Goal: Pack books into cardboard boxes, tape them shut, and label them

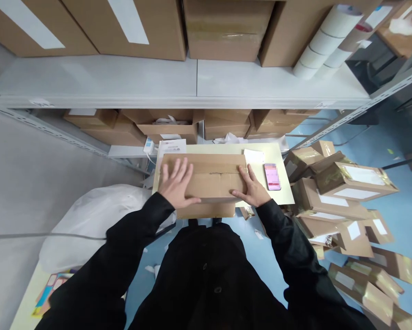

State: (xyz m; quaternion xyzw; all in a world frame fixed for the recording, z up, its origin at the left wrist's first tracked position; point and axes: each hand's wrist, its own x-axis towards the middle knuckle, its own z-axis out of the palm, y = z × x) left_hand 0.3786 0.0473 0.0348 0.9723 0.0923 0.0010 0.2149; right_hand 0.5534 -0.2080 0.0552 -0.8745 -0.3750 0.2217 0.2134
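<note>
A brown cardboard box (209,183) rests on a small pale table (285,195), with a flap hanging down on the side nearest me. My left hand (177,183) lies on the left part of its top, fingers spread. On the right end of the box is my right hand (252,188), fingers apart and palm near the edge. Neither hand is wrapped round anything. A phone (272,177) with a lit pink screen lies to the right of my right hand. Behind the box are a printed paper (172,146) and a white slip (254,156).
A metal shelf (157,82) holding large cartons (229,32) and tape rolls (326,41) spans the far side. Several taped boxes (343,197) are piled on the blue floor at right. A white plastic bag (92,215) bulges at left, near a grey cable (47,235).
</note>
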